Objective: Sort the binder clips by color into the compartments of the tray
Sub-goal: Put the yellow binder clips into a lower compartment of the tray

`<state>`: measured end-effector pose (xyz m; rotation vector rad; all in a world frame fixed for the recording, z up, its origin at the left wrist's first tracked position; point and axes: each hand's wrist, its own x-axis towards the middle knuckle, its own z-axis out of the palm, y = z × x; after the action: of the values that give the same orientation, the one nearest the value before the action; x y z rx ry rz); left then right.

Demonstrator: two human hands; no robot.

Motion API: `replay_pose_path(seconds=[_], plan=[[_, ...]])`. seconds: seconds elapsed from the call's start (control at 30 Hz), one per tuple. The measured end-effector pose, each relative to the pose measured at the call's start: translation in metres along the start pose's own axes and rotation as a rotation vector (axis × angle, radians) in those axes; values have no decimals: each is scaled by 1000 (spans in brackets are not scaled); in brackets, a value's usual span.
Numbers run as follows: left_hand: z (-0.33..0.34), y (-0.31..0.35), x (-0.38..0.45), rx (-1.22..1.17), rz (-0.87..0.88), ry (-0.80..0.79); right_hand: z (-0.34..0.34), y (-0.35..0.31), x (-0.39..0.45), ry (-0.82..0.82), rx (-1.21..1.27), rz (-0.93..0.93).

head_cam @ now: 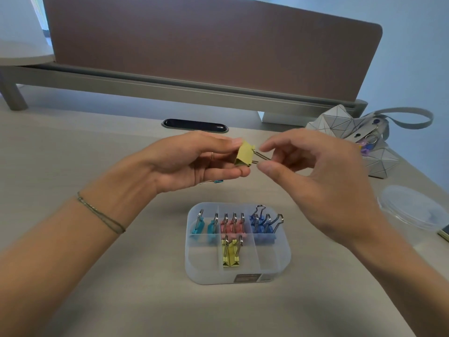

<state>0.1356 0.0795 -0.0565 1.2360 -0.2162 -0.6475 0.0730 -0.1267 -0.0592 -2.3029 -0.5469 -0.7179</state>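
The left hand (194, 161) pinches a yellow clip (243, 155) by its body, above the tabletop (97, 147). The right hand (315, 181) grips the clip's wire handle with fingertips. Below them sits the tray (274, 271): teal clips (202, 226) far left, pink clips (233, 226) and yellow clips (230, 252) in the middle, blue clips (262, 226) far right.

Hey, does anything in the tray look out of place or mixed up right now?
Nothing stands out. In the tray, teal clips, pink clips, blue clips and yellow clips each sit in their own compartment. One yellow clip is held above the desk between the left hand and right hand.
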Motion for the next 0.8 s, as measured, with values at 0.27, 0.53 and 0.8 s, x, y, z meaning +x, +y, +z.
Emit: replay_pose_path(seconds=[0.27,0.53,0.8], plan=[[-2,-4,4,32,-34,-69,1,10,-3,-87,52,11],[-16,3,4,562,109,73,-20,-2,1,-345,276,127],[-49,-11,24,796,126,369,5,-3,-10,-752,-30,204]])
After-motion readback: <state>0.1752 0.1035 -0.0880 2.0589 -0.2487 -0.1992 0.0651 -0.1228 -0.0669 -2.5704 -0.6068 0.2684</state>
